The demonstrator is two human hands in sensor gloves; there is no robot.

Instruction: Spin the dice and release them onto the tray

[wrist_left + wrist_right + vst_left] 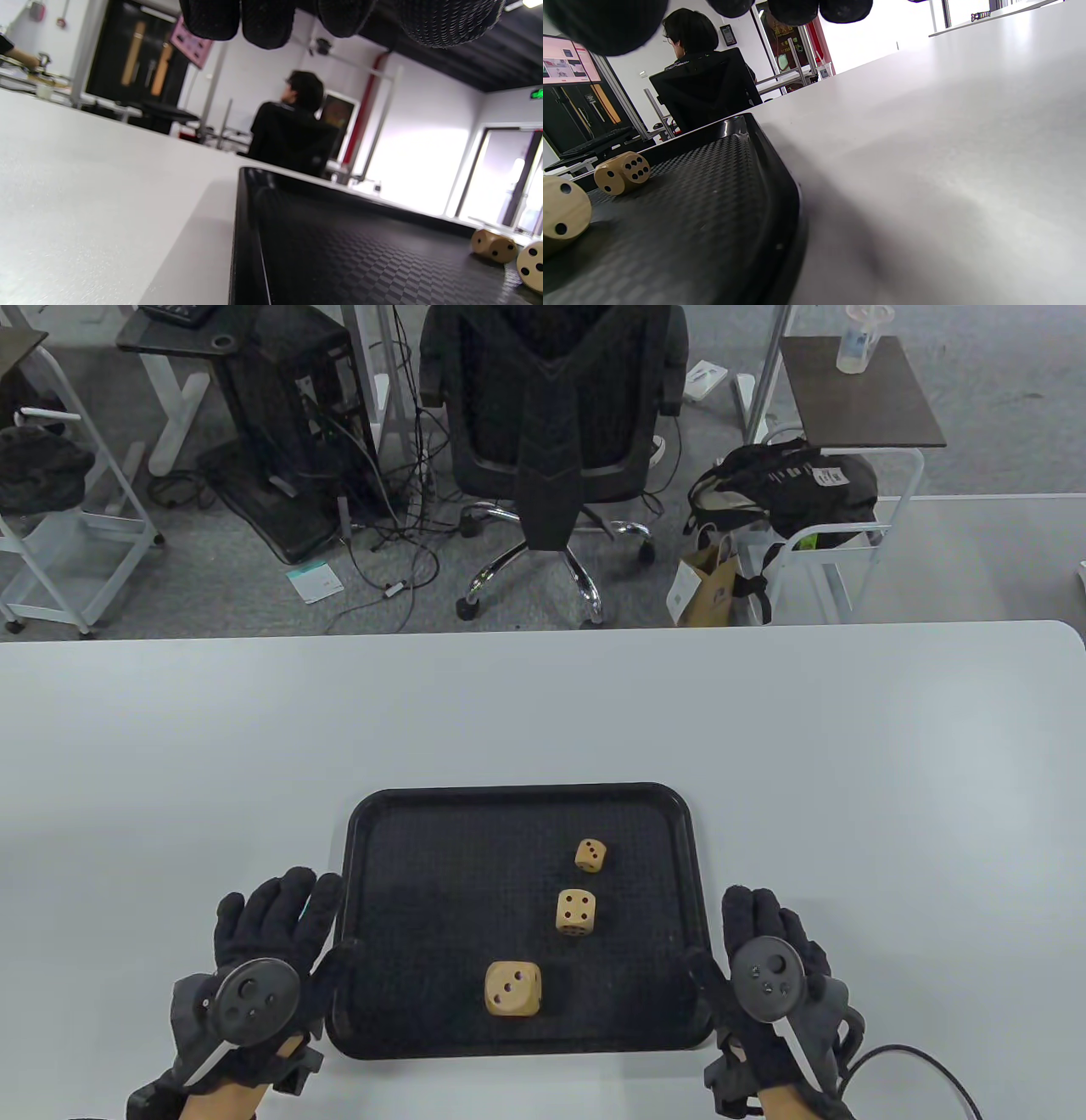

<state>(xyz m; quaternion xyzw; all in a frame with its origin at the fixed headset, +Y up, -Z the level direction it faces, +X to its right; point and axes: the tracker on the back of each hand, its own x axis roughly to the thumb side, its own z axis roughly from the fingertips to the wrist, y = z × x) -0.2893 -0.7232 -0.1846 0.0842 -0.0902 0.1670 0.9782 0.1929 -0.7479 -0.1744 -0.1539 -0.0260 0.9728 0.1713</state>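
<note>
My left hand point(271, 950) lies flat on the white table point(170, 746) just beside the black tray's point(522, 796) left rim, thumb touching or nearly touching the edge. My right hand point(776, 963) mirrors it at the right rim. Both are spread, fingers straight, holding nothing. I judge I've parked them there to leave the tray floor free and maybe steady it, w/ the thumbs near the rims.

All 3 wooden dice sit inside the tray, right of centre, in a rough diagonal, each apart from the others: big die point(512, 989) nearest me showing two, mid die point(575, 912) showing four, small die point(590, 854) farthest. None looks in motion, so this roll looks finished; nothing blocks a reach for either hand.

Beyond the far table edge: black office chair point(556, 432), cables on the floor, backpack point(785, 487) on a white cart, small side table w/ a bottle point(861, 339). Wrist views show a seated person in black point(292, 131) in the background, facing away.
</note>
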